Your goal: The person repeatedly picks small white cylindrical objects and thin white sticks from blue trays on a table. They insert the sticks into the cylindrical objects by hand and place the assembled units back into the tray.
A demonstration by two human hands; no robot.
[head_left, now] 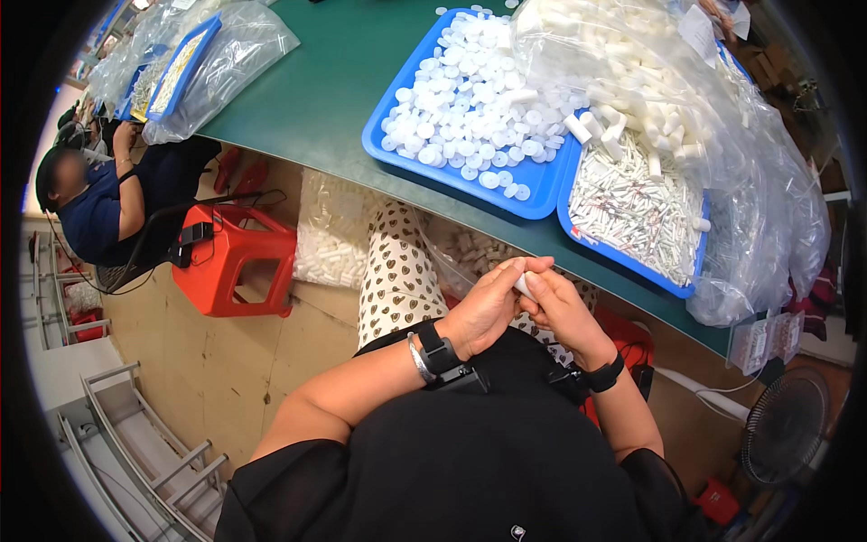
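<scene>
White cylinder (524, 285), small and partly hidden, is above my lap on my side of the green bench (298, 99); the fingers of my left hand (485, 312) and right hand (569, 314) are clamped on it; its long axis seems to slant from upper left to lower right; which end faces where, I cannot tell.

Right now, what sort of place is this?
Probably a small-parts workshop: a blue tray of white discs stands on a green table, left hand and right hand hold a small white piece, and another person sits nearby.
</scene>
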